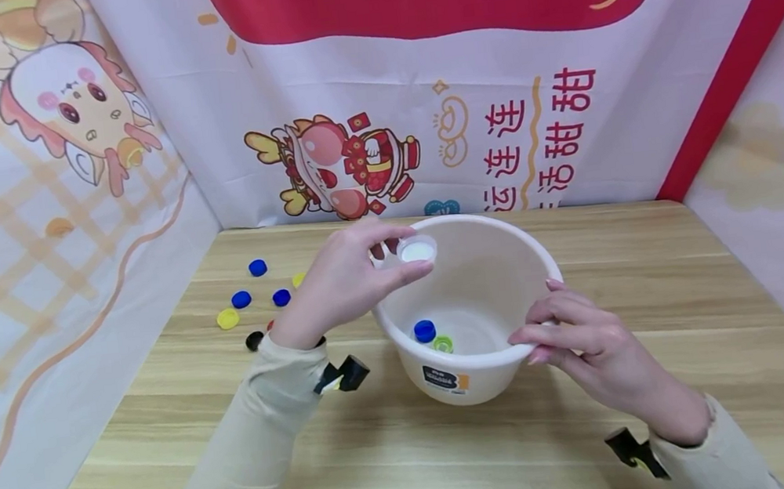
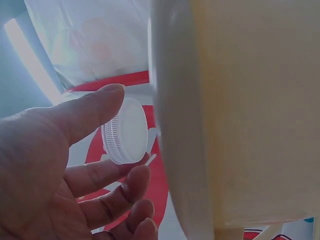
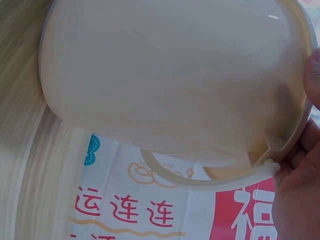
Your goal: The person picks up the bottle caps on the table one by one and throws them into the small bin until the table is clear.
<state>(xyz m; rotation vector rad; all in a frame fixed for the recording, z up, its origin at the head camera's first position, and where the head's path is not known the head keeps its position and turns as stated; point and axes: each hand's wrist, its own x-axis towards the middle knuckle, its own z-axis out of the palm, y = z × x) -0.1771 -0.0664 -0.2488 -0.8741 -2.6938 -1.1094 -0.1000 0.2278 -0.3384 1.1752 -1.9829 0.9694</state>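
Observation:
Between thumb and fingers, my left hand pinches a clear-white bottle cap at the left rim of a cream plastic bucket. Ridges on the side of the cap show in the left wrist view, with the bucket wall just to its right. On the bucket's floor lie a blue cap and a green cap. My right hand grips the bucket's right rim. The right wrist view shows the bucket's outer wall and its handle.
Left of the bucket, several loose caps lie on the wooden table: blue caps, a yellow cap and a black cap. My left forearm partly hides a red one. Printed cloth hangs behind and beside the table.

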